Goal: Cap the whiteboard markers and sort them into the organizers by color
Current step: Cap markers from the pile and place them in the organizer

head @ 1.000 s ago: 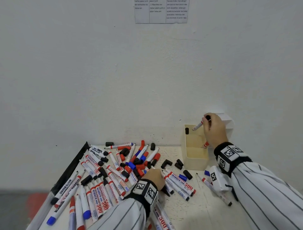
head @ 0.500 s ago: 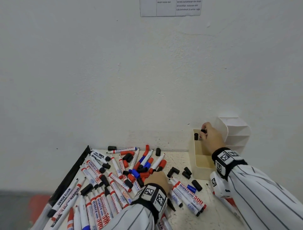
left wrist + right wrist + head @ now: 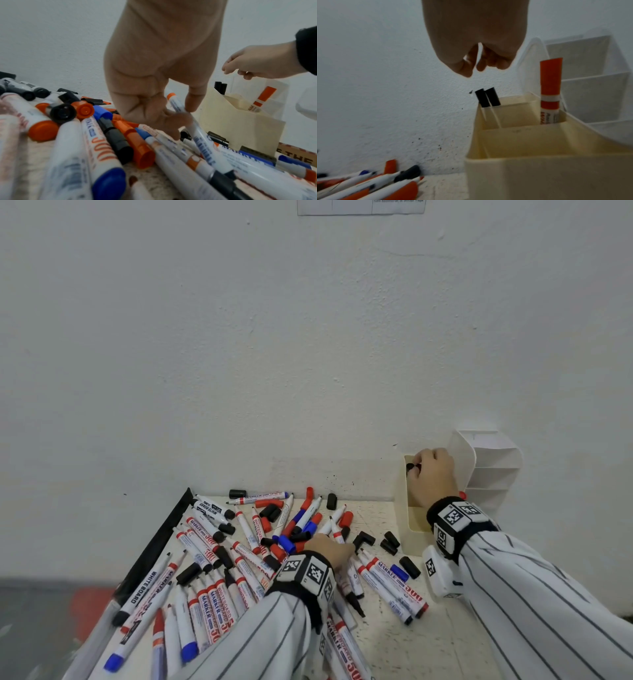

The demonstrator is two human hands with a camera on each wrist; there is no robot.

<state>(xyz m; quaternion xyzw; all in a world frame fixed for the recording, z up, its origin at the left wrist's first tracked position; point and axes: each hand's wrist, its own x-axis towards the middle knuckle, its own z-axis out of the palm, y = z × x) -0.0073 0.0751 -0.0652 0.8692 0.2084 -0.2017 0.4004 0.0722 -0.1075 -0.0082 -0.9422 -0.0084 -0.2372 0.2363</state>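
A pile of whiteboard markers [image 3: 239, 542] and loose caps covers the table. My left hand [image 3: 329, 549] rests in the pile, and the left wrist view shows it [image 3: 183, 113] pinching a white marker with a red collar [image 3: 178, 106]. My right hand [image 3: 433, 474] hovers over the back of the cream organizer [image 3: 402, 515]. In the right wrist view its [image 3: 474, 67] fingers hang loosely curled and hold nothing. Two black-capped markers [image 3: 488, 98] stand below it in the back left compartment. A red-capped marker [image 3: 550, 83] stands in the back right compartment.
A white tiered organizer [image 3: 493, 470] stands against the wall behind the cream one. Loose black caps [image 3: 390, 542] and a blue cap [image 3: 399, 572] lie between the pile and the organizer. A black strip [image 3: 154, 546] runs along the table's left edge.
My right hand lowered the black-capped marker into the cream organizer's back left compartment and let it go. My left hand stayed in the pile.
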